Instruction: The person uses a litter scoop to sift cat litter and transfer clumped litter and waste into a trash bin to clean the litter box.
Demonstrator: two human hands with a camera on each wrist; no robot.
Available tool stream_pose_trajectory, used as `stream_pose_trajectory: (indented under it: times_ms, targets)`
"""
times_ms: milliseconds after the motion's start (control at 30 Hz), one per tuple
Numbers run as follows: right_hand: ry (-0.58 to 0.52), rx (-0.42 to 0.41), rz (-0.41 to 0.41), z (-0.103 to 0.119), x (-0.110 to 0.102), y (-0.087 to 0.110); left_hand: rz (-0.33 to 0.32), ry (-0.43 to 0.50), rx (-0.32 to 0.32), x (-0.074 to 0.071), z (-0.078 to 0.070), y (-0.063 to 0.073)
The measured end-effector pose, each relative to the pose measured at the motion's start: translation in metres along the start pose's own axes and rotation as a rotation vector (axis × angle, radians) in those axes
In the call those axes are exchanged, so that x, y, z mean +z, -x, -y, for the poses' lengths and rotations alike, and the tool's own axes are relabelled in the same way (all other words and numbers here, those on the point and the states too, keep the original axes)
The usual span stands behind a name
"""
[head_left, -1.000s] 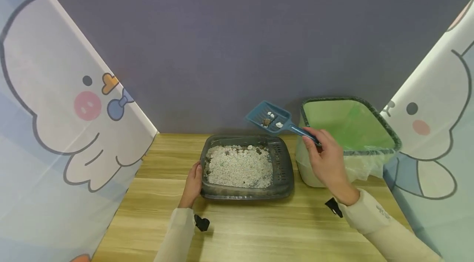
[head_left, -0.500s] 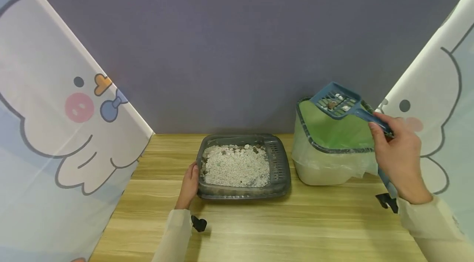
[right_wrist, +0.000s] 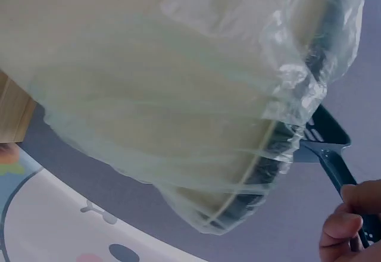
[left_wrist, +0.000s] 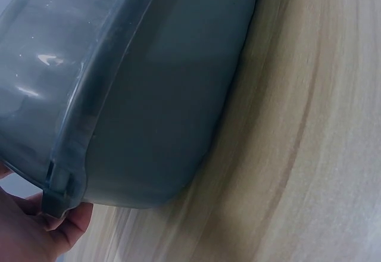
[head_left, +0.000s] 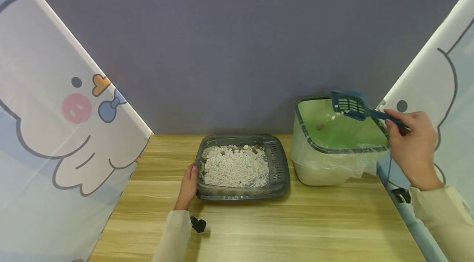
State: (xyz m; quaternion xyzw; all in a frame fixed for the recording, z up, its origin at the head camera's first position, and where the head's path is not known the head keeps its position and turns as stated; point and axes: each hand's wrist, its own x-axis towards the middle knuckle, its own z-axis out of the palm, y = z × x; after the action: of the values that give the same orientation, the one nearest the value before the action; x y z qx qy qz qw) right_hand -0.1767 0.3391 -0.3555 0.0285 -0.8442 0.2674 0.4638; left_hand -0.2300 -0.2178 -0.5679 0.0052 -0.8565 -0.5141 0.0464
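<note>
My right hand [head_left: 414, 144] grips the handle of a blue slotted litter scoop [head_left: 349, 105], its head tipped over the open top of a trash bin [head_left: 322, 169]. White bits fall beneath the scoop, and a brown clump shows against the green liner [head_left: 344, 130]. In the right wrist view, fingers [right_wrist: 342, 229] curl round the scoop's handle while the bin's bag hides most of its head. My left hand [head_left: 188, 186] holds the left rim of a dark grey litter box [head_left: 240, 192] containing pale litter. The left wrist view shows the thumb and fingers pinching that rim [left_wrist: 65, 184].
A wooden tabletop [head_left: 252, 229] carries the box and the bin side by side. Behind them rises a grey backdrop [head_left: 222, 48]. Cartoon-printed panels stand at left [head_left: 55, 89] and right [head_left: 451, 130]. Clear plastic [head_left: 364, 163] hangs over the bin's front.
The scoop has moved right from beside the bin to over it and has turned over, spilling its clumps. My left hand stays on the litter box.
</note>
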Motion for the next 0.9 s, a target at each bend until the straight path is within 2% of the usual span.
stream_pose_trajectory:
  times_ms: [167, 333, 467, 567, 700, 800, 900]
  targets:
    - [-0.043, -0.018, -0.098, -0.002, 0.001, 0.005, -0.009, 0.009, 0.013, -0.001, -0.001, 0.001]
    - [-0.046, 0.036, -0.168, 0.001, 0.005, 0.009, -0.002, 0.003, 0.011, -0.003, -0.003, 0.002]
    - [-0.077, 0.068, -0.188, 0.015, 0.008, 0.012, -0.004, -0.002, 0.018, -0.003, -0.003, 0.003]
    - [-0.138, 0.046, -0.173, 0.031, 0.012, 0.017, -0.011, 0.005, 0.025, -0.003, -0.003, 0.003]
    - [-0.249, -0.039, -0.137, 0.06, 0.023, 0.028, -0.013, 0.015, 0.029, -0.003, -0.004, 0.003]
    - [-0.325, -0.108, -0.067, 0.08, 0.039, 0.043, -0.017, 0.018, 0.031, -0.002, -0.005, 0.001]
    - [-0.389, -0.147, 0.047, 0.095, 0.059, 0.063, -0.017, 0.026, 0.033, 0.0, -0.006, 0.0]
